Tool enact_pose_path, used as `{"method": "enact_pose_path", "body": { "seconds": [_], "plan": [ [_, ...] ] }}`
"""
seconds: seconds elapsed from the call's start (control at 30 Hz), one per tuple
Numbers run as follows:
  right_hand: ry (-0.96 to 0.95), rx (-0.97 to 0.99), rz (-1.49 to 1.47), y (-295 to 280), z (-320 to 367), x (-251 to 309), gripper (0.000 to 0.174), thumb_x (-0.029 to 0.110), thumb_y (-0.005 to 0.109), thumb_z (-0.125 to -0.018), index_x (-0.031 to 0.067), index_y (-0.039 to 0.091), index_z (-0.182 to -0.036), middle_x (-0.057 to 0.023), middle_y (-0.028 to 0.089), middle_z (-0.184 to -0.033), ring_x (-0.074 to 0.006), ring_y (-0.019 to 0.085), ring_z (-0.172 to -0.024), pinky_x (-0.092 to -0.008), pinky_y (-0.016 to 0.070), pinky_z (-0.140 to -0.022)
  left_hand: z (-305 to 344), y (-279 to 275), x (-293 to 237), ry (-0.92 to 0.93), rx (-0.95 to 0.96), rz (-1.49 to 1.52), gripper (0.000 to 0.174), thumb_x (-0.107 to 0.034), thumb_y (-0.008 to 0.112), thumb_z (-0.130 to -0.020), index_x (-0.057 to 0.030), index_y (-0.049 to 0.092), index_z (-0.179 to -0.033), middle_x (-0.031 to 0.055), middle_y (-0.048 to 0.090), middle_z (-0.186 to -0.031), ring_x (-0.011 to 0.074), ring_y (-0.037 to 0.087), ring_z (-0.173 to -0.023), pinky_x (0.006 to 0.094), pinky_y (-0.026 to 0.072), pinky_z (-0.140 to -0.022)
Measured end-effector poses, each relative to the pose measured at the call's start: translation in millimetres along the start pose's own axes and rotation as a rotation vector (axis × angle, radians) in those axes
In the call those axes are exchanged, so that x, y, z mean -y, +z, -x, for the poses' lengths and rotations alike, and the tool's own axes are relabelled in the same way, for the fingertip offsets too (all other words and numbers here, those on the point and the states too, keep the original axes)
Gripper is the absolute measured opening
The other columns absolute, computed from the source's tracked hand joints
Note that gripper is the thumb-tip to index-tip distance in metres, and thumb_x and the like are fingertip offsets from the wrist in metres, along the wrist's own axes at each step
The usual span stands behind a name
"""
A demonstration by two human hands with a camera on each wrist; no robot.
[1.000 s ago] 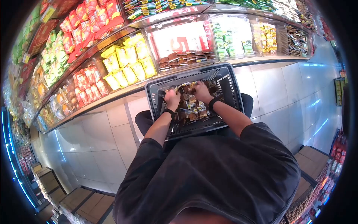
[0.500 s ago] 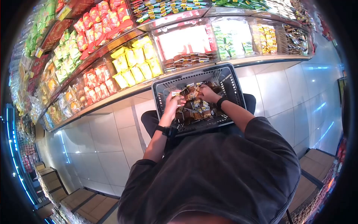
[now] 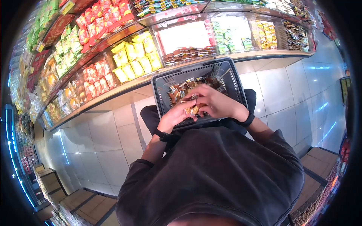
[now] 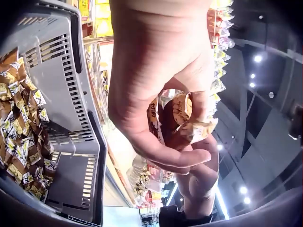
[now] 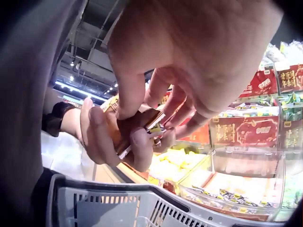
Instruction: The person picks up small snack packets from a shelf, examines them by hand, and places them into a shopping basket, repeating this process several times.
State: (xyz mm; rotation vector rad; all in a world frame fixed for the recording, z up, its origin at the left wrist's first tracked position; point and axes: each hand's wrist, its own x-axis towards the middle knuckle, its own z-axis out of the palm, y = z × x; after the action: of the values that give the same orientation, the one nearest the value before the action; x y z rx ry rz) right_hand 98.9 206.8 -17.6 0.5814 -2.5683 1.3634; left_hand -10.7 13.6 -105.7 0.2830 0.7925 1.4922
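Both hands meet over the near side of a grey plastic shopping basket (image 3: 154, 84). My left hand (image 3: 174, 113) holds small brown-and-tan wrapped snack packets (image 3: 191, 110), its fingers curled round them. In the left wrist view, one packet (image 4: 182, 109) with a patterned tan face shows between thumb and fingers. My right hand (image 3: 218, 102) comes from the other side, thumb and fingertips at the same bunch. Seen from the right wrist, its thumb pinches a brown packet (image 5: 137, 124) against the left hand's fingers. More brown packets (image 4: 21, 127) are piled on the basket's bottom.
Beyond the basket runs a low shelf with clear bins: yellow bags (image 3: 137, 56), brown packets (image 3: 188, 54) and green packets (image 3: 230, 37). Red bags (image 3: 103, 17) stand higher at left. Pale floor tiles (image 3: 279, 90) lie on both sides.
The right hand has come up out of the pile toward the left hand. The left hand, earlier in the basket, has moved toward the body, and both now meet at the packets.
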Motion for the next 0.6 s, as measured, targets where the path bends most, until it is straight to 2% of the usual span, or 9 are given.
{"method": "enact_pose_path", "body": {
  "seconds": [0.03,0.13,0.17,0.2,0.27,0.3,0.43,0.5,0.6],
  "plan": [
    [0.016,-0.038,0.018,-9,-1,9,0.016,-0.001,0.073,-0.078,-0.0007,0.069,-0.093,-0.0088,0.062,-0.123,-0.0309,0.058,-0.113,-0.0392,0.0456,-0.099,6,11,-10,0.031,0.057,0.102,0.038,-0.020,0.057,-0.104,-0.0082,0.045,-0.138,0.0156,0.065,-0.117,0.0302,0.071,-0.096,0.0373,0.0591,-0.065],
    [0.171,-0.207,-0.091,-21,5,11,0.018,0.002,0.075,-0.083,-0.0014,0.067,-0.098,-0.0099,0.064,-0.115,-0.0257,0.063,-0.106,-0.0360,0.0500,-0.091,19,35,-23,0.154,-0.027,0.090,0.038,-0.020,0.055,-0.105,-0.0102,0.043,-0.139,0.0149,0.065,-0.116,0.0292,0.071,-0.098,0.0357,0.0581,-0.068],
    [0.313,-0.297,-0.245,-19,6,13,0.016,0.011,0.074,-0.092,0.0016,0.062,-0.096,-0.0051,0.066,-0.093,-0.0166,0.067,-0.087,-0.0297,0.0539,-0.077,23,42,-27,0.190,-0.060,0.047,0.038,-0.018,0.056,-0.104,-0.0106,0.042,-0.139,0.0136,0.064,-0.116,0.0261,0.070,-0.096,0.0333,0.0574,-0.069],
    [0.315,-0.294,-0.244,-17,7,14,0.016,0.011,0.074,-0.092,0.0016,0.062,-0.096,-0.0051,0.066,-0.093,-0.0166,0.067,-0.087,-0.0297,0.0539,-0.077,24,46,-28,0.192,-0.059,0.051,0.038,-0.018,0.056,-0.104,-0.0106,0.042,-0.139,0.0136,0.064,-0.116,0.0261,0.070,-0.096,0.0333,0.0574,-0.069],
    [0.601,-0.369,-0.834,-14,5,17,0.015,0.014,0.070,-0.097,0.0034,0.059,-0.098,-0.0023,0.066,-0.085,-0.0090,0.065,-0.074,-0.0253,0.0531,-0.067,25,52,-33,0.276,-0.121,-0.099,0.039,-0.016,0.057,-0.104,-0.0150,0.041,-0.140,0.0129,0.062,-0.113,0.0235,0.068,-0.095,0.0342,0.0560,-0.065],
    [0.590,-0.378,-0.917,-11,4,17,0.017,0.015,0.068,-0.100,0.0044,0.056,-0.095,-0.0025,0.067,-0.081,-0.0085,0.064,-0.065,-0.0237,0.0532,-0.062,26,61,-37,0.308,-0.181,-0.073,0.036,-0.017,0.061,-0.103,-0.0138,0.044,-0.134,0.0111,0.062,-0.111,0.0209,0.067,-0.093,0.0329,0.0558,-0.064],
    [0.610,-0.343,-0.966,-1,2,22,0.022,0.018,0.068,-0.099,0.0053,0.053,-0.090,-0.0053,0.069,-0.076,-0.0109,0.068,-0.064,-0.0242,0.0537,-0.057,29,75,-45,0.381,-0.204,-0.077,0.033,-0.016,0.062,-0.101,-0.0133,0.045,-0.129,0.0101,0.063,-0.108,0.0199,0.068,-0.092,0.0322,0.0563,-0.061],
    [0.616,-0.317,-0.959,0,-1,29,0.022,0.018,0.068,-0.099,0.0052,0.053,-0.090,-0.0055,0.069,-0.076,-0.0110,0.068,-0.064,-0.0243,0.0535,-0.056,29,82,-48,0.403,-0.320,-0.182,0.026,-0.008,0.063,-0.099,-0.0092,0.049,-0.121,0.0084,0.062,-0.108,0.0188,0.068,-0.093,0.0315,0.0595,-0.057],
    [0.620,-0.291,-0.986,3,-2,34,0.022,0.020,0.068,-0.100,0.0044,0.055,-0.091,-0.0056,0.070,-0.076,-0.0105,0.067,-0.062,-0.0241,0.0533,-0.055,28,89,-52,0.418,-0.372,-0.155,0.026,-0.007,0.065,-0.098,-0.0084,0.049,-0.119,0.0099,0.064,-0.107,0.0194,0.069,-0.091,0.0318,0.0606,-0.056]
  ]
}}
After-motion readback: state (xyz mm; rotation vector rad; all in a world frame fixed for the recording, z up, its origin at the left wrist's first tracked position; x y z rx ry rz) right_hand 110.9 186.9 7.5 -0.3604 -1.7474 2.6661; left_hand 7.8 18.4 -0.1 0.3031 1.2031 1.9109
